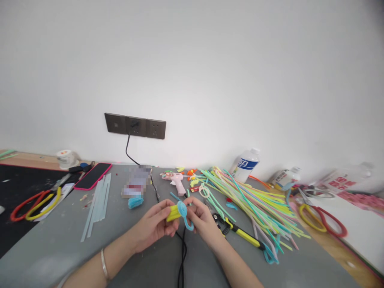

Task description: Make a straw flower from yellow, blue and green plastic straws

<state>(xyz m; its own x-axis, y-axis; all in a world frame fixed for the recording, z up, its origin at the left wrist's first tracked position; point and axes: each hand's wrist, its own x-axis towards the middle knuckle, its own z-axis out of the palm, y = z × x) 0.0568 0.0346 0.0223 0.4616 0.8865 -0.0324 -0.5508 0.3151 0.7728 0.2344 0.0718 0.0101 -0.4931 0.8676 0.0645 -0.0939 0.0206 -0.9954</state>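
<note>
My left hand (157,224) is closed around a bundle of yellow pipe cleaner (173,213), gripping it between thumb and fingers. At the right end of that bundle sits a blue pipe cleaner (182,209), wound into a flat coil with a loose tail hanging in a curve. My right hand (199,218) pinches at this blue piece from the right side, its fingertips partly hidden behind the coil. Both hands are held close together above the grey mat. A folded blue bundle (135,202) lies on the mat beyond my left hand.
A pink glue gun (177,182) lies behind my hands, its black cable (182,256) running beneath them. Many pipe cleaners (255,200) spread at right, near yellow-handled pliers (246,237). Glue sticks (97,204), a phone (93,176) and scissors (45,202) lie left. A bottle (244,165) stands by the wall.
</note>
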